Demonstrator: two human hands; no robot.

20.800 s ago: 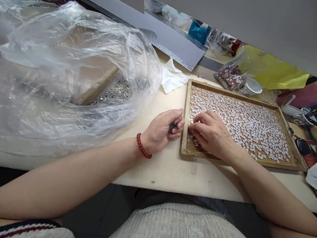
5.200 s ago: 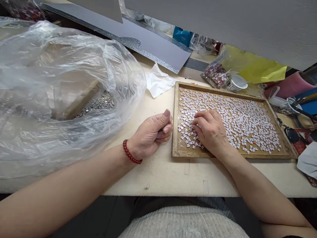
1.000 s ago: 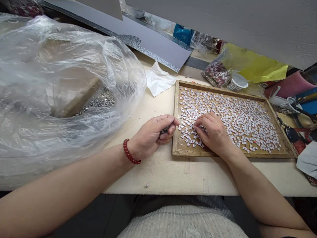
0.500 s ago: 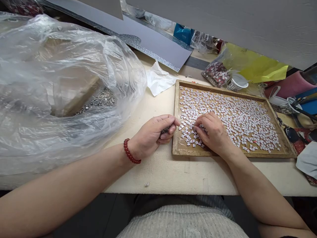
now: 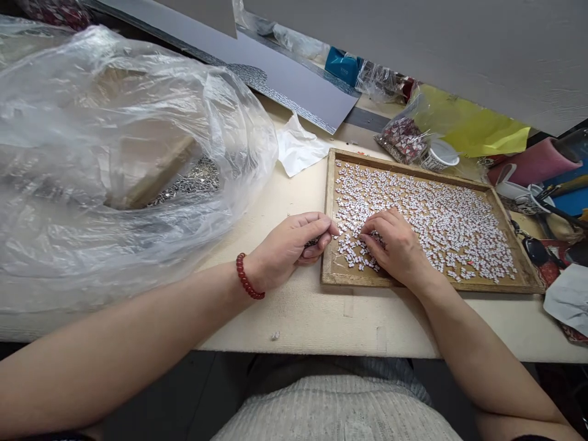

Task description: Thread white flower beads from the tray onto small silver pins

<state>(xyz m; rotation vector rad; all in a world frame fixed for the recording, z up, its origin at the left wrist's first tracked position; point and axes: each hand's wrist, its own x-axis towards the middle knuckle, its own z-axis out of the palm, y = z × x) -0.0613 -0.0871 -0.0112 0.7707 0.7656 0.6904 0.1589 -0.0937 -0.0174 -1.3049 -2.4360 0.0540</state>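
Note:
A shallow wooden tray [image 5: 329, 184] lies on the table, strewn with several small white and pink pieces [image 5: 441, 220]. My right hand [image 5: 395, 245] rests inside its near left corner, fingers curled and pinched down among the pieces; what the fingertips hold is hidden. My left hand [image 5: 291, 245], with a red bead bracelet [image 5: 248, 278] on the wrist, sits just left of the tray's edge, closed round a small clump of dark metal bits [image 5: 313, 241]. Its thumb tip reaches over the tray's left rim.
A big clear plastic bag [image 5: 114, 153] with a heap of small metal parts [image 5: 193, 180] fills the left of the table. White paper [image 5: 298, 147], a grey board [image 5: 285, 79], a small white cup [image 5: 438, 156], yellow plastic [image 5: 473, 125] and clutter lie behind and right of the tray. One loose piece [image 5: 275, 335] sits near the front edge.
Both hands have stayed nearly in place at the tray's left edge over the last second. My left thumb has crept slightly further toward the tray. The view has shifted a little.

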